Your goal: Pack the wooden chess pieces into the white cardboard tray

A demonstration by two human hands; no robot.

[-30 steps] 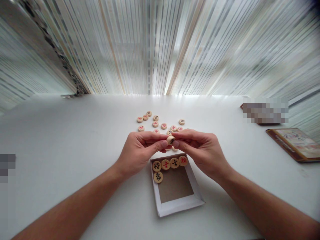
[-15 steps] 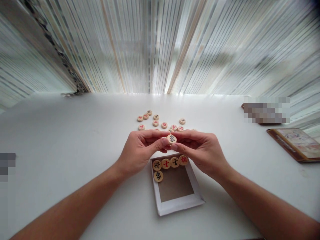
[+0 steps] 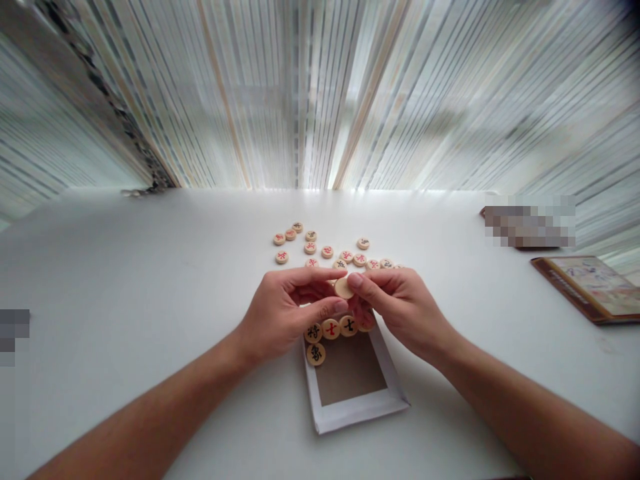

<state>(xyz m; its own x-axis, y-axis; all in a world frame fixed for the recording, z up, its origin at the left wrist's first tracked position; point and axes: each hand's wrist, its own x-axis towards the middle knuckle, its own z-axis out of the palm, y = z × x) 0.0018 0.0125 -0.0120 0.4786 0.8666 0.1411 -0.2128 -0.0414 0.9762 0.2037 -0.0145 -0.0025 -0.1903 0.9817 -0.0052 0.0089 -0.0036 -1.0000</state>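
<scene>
A round wooden piece (image 3: 344, 288), its blank side showing, is pinched by my right hand (image 3: 395, 297) above the box's far edge. My left hand (image 3: 280, 310) is beside the piece, thumb and index finger apart, with its other fingers partly hidden behind. Below lies a shallow white box (image 3: 363, 403) with a brown bottom. Along its far side sit a black-marked piece (image 3: 313, 332), a red-marked piece (image 3: 331, 329), another black-marked piece (image 3: 349, 325) and a piece partly covered by my right fingers. A further black-marked piece (image 3: 316, 354) lies at the left wall.
Several loose pieces (image 3: 327, 252) with red or black characters lie on the white table (image 3: 150, 280) beyond my hands. A flat brown-edged picture box (image 3: 595, 287) is at the right, near a pixelated object (image 3: 530, 225). Striped curtains (image 3: 280, 100) hang behind.
The held piece has turned from its black-marked side to its blank side. My left thumb and index finger have parted from it, and my right fingers now cover part of the red piece at the box corner.
</scene>
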